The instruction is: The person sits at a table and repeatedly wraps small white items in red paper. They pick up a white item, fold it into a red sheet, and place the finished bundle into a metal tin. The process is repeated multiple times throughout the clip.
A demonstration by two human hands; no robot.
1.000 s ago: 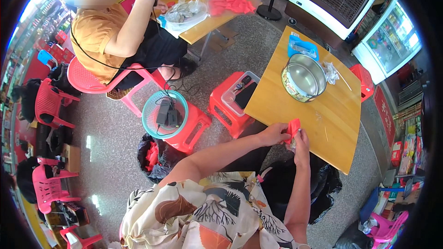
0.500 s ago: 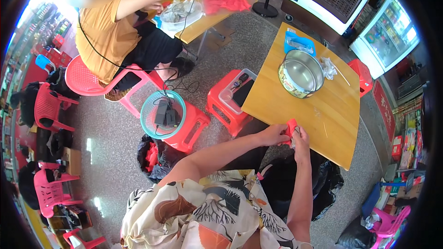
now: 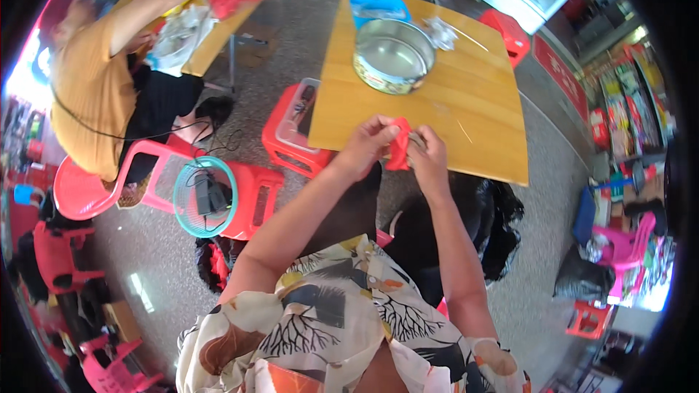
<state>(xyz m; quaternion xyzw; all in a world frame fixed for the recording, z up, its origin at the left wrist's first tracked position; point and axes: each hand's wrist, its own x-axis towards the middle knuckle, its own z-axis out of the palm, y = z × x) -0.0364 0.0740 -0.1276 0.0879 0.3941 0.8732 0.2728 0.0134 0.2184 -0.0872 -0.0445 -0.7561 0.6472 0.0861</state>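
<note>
In front of the table's near edge, my two hands meet at a small piece of red cloth (image 3: 398,147). My left hand (image 3: 370,144) is closed, pinching its left side between thumb and fingers. On the other side my right hand (image 3: 429,159) is closed on the cloth's right edge; a small greyish bit shows at its fingertips, too small to name. Beyond them on the wooden table (image 3: 466,102) stands a round, open metal tin (image 3: 394,58) with a patterned outside. A thin stick (image 3: 464,132) lies right of it.
A blue plastic tray (image 3: 378,9) and crumpled clear plastic (image 3: 440,33) lie behind the tin. At left, a red stool (image 3: 280,147) bears a clear box; a turquoise basket (image 3: 205,196) holds black adapters. A co-worker in an orange shirt (image 3: 95,94) sits by another table. Black bags (image 3: 502,225) lie below.
My view has shifted, so the table appears farther left and up. My hands still hold the red cloth. The co-worker's arm has moved, and the red cloths near it are blurred.
</note>
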